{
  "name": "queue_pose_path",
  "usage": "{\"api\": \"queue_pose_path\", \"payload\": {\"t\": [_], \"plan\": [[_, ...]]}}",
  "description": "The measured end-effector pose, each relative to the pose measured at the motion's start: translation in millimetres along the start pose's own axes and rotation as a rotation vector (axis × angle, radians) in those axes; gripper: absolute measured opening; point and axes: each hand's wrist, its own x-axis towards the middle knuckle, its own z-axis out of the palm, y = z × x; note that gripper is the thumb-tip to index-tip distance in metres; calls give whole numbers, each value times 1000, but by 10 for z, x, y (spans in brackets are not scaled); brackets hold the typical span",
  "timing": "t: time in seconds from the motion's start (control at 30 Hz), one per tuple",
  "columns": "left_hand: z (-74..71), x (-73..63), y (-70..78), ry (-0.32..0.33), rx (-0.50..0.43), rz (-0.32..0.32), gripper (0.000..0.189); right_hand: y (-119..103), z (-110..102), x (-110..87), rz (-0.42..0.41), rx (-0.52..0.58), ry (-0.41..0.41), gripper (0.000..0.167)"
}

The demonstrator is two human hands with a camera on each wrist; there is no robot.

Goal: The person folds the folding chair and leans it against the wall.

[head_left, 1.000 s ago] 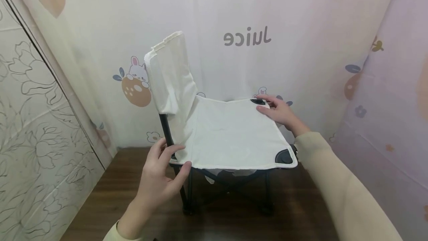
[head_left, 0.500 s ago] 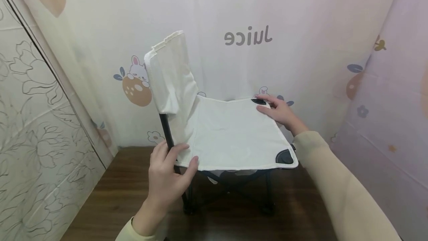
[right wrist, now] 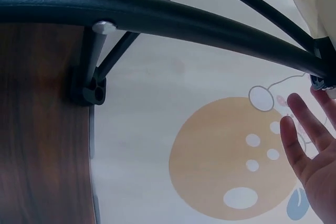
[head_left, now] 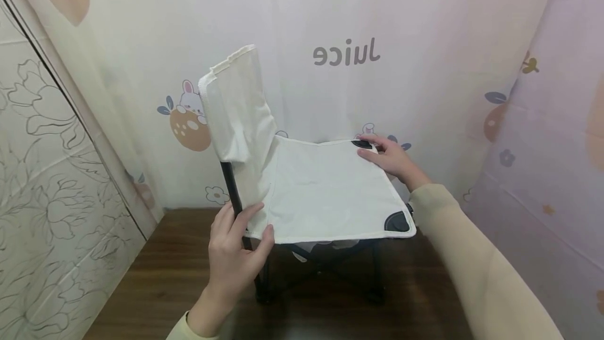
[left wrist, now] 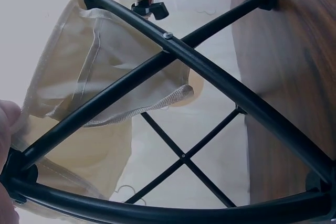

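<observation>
A small folding chair [head_left: 325,190] with white fabric and a black tube frame stands upright, its backrest [head_left: 238,104] on the left. My left hand [head_left: 236,251] holds the near rear corner, fingers around the black back post [head_left: 230,185] and thumb at the seat's edge. At the far front corner, my right hand [head_left: 389,159] touches the black corner patch [head_left: 361,144] with its fingertips. Below that corner, the right wrist view shows fairly straight fingers [right wrist: 310,121] by a black joint [right wrist: 324,64]. Crossed legs [left wrist: 168,51] are spread under the seat in the left wrist view.
The chair stands on a dark wooden surface [head_left: 155,277]. Behind it hangs a pale curtain [head_left: 302,83] printed with fruit and rabbits. More patterned cloth [head_left: 533,214] closes off the right, and a flower-drawn panel [head_left: 52,188] the left. A loose fabric flap [left wrist: 115,72] hangs among the legs.
My left hand has moved slightly right and closed in around the post at the rear corner. My right hand and the chair keep their places; the view has shifted a little.
</observation>
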Motion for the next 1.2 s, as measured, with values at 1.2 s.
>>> {"api": "queue_pose_path", "payload": {"t": [1.2], "plan": [[-301, -62, -114, 9, 175, -11, 31, 150, -79, -390, -59, 150, -38, 57]]}}
